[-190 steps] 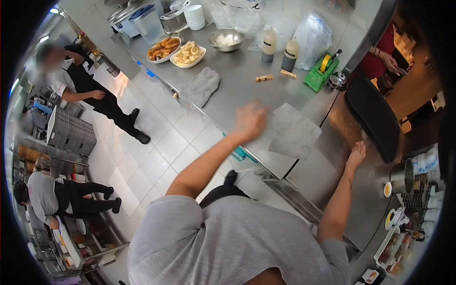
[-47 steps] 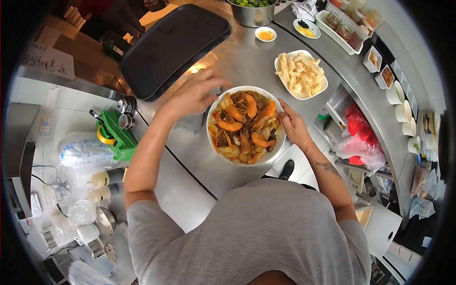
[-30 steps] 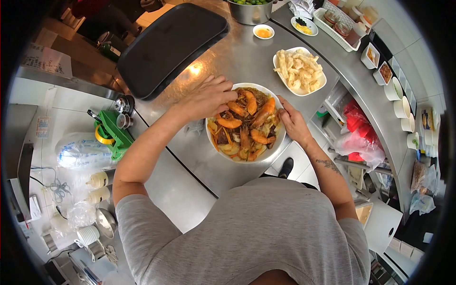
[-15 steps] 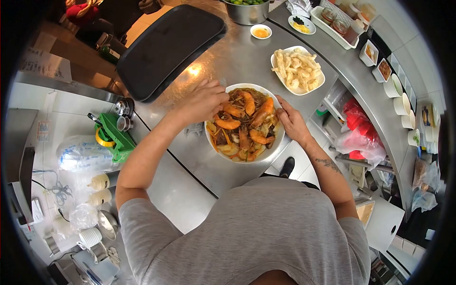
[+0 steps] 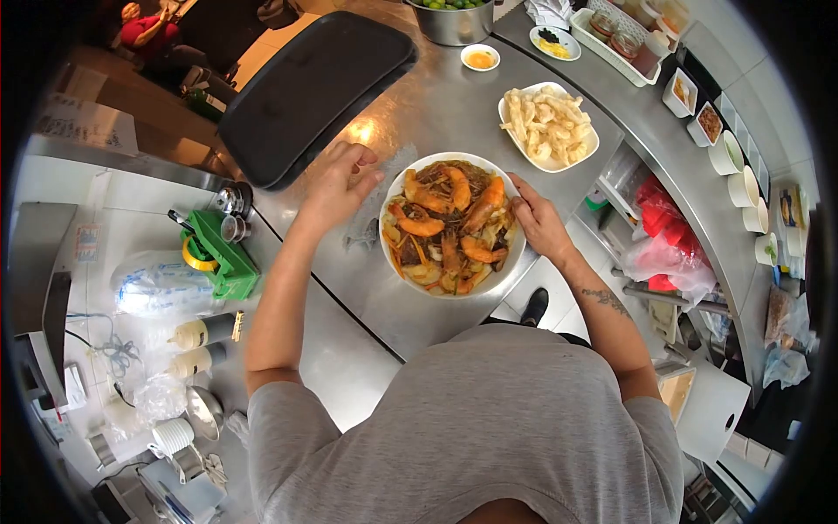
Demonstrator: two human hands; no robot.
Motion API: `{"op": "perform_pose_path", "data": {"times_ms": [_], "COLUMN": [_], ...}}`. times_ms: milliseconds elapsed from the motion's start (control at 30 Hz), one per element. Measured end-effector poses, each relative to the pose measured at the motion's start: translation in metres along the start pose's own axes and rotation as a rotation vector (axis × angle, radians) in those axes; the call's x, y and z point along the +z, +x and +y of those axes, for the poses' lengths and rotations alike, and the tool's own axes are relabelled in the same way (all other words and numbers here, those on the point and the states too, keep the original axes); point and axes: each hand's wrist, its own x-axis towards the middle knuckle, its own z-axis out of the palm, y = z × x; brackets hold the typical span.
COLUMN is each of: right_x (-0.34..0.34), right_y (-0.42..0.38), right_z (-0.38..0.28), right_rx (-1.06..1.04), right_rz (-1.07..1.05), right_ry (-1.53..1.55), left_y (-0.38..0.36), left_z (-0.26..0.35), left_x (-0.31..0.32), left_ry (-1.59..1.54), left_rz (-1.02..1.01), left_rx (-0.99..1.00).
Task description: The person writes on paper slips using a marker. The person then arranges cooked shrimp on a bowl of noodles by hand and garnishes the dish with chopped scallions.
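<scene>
A round white bowl [image 5: 515,264] stands near the counter's front edge. Cooked shrimp [image 5: 483,208] lie on noodles and vegetables inside it. On the bowl's right side, my right hand [image 5: 539,223] grips the rim, with the thumb over the edge and the other fingers partly hidden. My left hand [image 5: 340,188] hovers over the counter to the left of the bowl, apart from it. Its fingers are loosely bent and spread, holding nothing. A wet smear marks the metal between that hand and the bowl.
Beyond the left hand lies a black tray [image 5: 319,96]. Pale fried strips [image 5: 548,124] fill a white dish behind the bowl, near a small sauce dish [image 5: 480,58] and a metal pot [image 5: 456,26]. A green caddy [image 5: 229,253] stands left. A person [image 5: 150,33] sits in the background.
My left hand has come off the bowl's left rim and moved left, its fingers spreading. My right hand keeps its grip, and the bowl has barely shifted.
</scene>
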Motion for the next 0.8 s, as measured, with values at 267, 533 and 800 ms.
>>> {"op": "perform_pose_path", "data": {"times_ms": [267, 533, 800], "right_x": [0.005, 0.006, 0.001], "right_y": [-0.003, -0.002, 0.005], "right_z": [-0.001, 0.001, 0.002], "right_rx": [-0.005, 0.018, -0.007], "right_rz": [0.063, 0.074, 0.03], "right_ry": [0.028, 0.044, 0.068], "left_y": [-0.003, 0.031, 0.102], "left_z": [-0.032, -0.035, -0.014], "left_x": [0.021, 0.03, 0.05], "left_ry": [-0.184, -0.366, -0.249], "left_rz": [-0.142, -0.351, -0.607], "left_rx": [-0.261, -0.146, 0.131]}}
